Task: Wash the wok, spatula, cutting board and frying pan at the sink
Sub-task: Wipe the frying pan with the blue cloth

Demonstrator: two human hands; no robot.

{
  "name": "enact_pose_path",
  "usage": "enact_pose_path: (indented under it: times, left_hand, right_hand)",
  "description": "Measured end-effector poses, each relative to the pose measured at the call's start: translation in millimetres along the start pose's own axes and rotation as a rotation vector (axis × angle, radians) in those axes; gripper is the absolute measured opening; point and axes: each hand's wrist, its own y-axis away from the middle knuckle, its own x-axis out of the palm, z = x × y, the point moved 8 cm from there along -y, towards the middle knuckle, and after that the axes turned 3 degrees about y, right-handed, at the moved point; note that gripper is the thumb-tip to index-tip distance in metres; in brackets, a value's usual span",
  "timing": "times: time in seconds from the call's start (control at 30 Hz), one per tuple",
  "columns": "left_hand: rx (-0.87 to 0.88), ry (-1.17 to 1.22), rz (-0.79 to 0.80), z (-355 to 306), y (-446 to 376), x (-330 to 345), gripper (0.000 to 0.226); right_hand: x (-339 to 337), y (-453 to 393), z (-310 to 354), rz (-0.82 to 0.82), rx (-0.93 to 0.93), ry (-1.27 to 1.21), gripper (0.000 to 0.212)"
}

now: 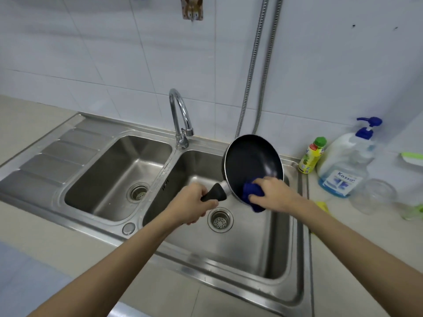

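Note:
A black frying pan (250, 160) is tilted up over the right basin of the steel double sink (299, 259), its inside facing me. My left hand (194, 205) grips its black handle (215, 193). My right hand (275, 193) holds a blue cloth (251, 193) against the pan's lower rim, the cloth wrapping over the edge. No water runs from the chrome tap (179, 117). The wok, spatula and cutting board are out of view.
On the counter at the right stand a small yellow bottle with a green cap (312, 156), a large pump bottle of blue liquid (348, 163) and a clear glass jar (373, 195). Two metal hoses (256, 72) hang down the tiled wall. The left basin (119, 177) adjoins a ribbed drainboard (52, 159).

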Motion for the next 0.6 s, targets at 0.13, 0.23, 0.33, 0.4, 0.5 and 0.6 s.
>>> enact_pose_path:
  times: [0.13, 0.23, 0.33, 0.4, 0.5, 0.6]
  left_hand:
    - [0.123, -0.418, 0.040, -20, 5, 12, 0.022]
    - [0.236, -0.751, -0.021, -44, 13, 21, 0.016]
    - [0.280, -0.900, -0.031, -55, 18, 28, 0.018]
    - [0.248, -0.852, 0.015, -53, 18, 30, 0.017]
    - [0.212, -0.644, 0.077, -45, 23, 42, 0.020]
    - [0.186, -0.448, 0.071, -37, 19, 44, 0.024]
  right_hand:
    - [23, 25, 6, -0.167, 0.037, -0.530, 0.032]
    - [21, 41, 14, -0.504, 0.021, -0.559, 0.044]
    - [10, 44, 16, -0.676, 0.022, -0.589, 0.043]
    - [-2, 40, 8, -0.790, 0.075, -0.582, 0.046]
    - [-21, 34, -13, -0.920, 0.161, -0.445, 0.045]
    - [-34, 27, -47, -0.842, 0.208, -0.163, 0.045]
